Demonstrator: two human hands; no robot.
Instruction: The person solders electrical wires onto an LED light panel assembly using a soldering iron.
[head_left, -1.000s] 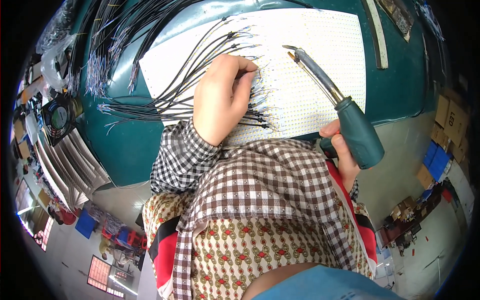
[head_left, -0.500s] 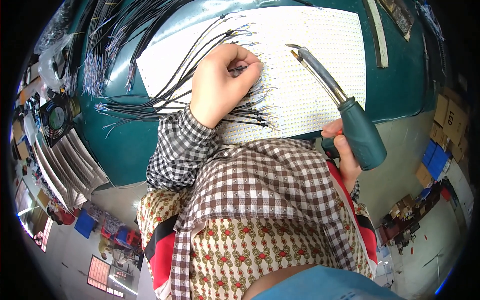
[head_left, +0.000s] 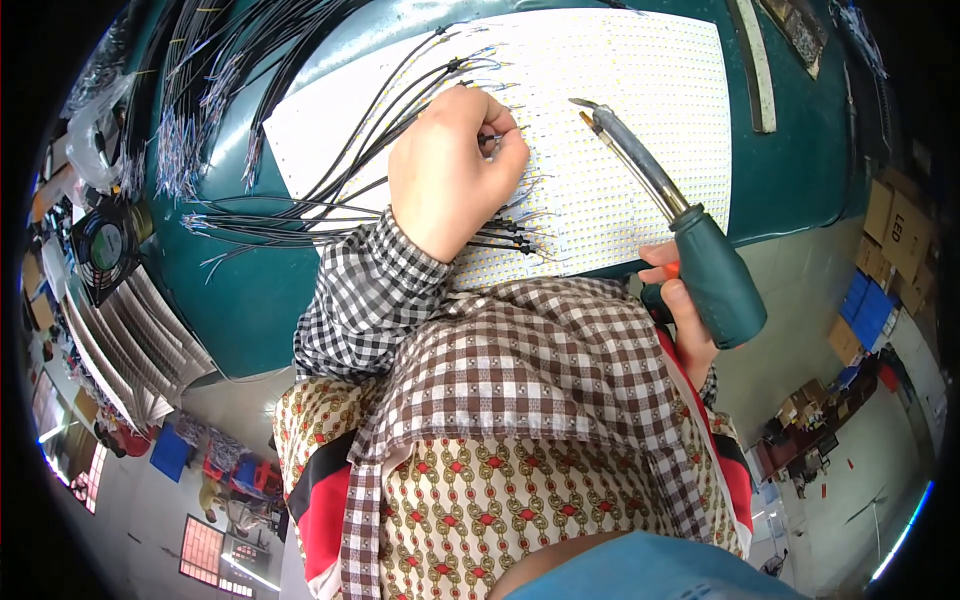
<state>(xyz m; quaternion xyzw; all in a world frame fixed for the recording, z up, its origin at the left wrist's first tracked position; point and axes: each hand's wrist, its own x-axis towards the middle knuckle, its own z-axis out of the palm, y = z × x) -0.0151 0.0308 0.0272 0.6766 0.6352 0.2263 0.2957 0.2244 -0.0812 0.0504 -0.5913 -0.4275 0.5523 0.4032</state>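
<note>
Arches the left hand (head_left: 450,170) palm-down near the centre of the frame, pinching a black cable (head_left: 488,140) between thumb and fingertips over the white panel (head_left: 655,90), while gripping a green-handled soldering iron (head_left: 705,250) in the right hand (head_left: 688,318), right of centre, with its tip angled toward upper left.

The left hand (head_left: 450,175) reaches over a white board (head_left: 650,120) dotted with small yellow marks, thumb and forefinger pinching a black cable (head_left: 488,140) near its thin wire end, among other black cables (head_left: 290,213) fanned leftward onto the green table (head_left: 240,310). On the near right, the right hand (head_left: 692,315) grips a green-handled soldering iron (head_left: 718,280), its bent tip pointing far left above the board. A fan (head_left: 103,245) and stacked pale panels (head_left: 140,330) sit at left.
</note>
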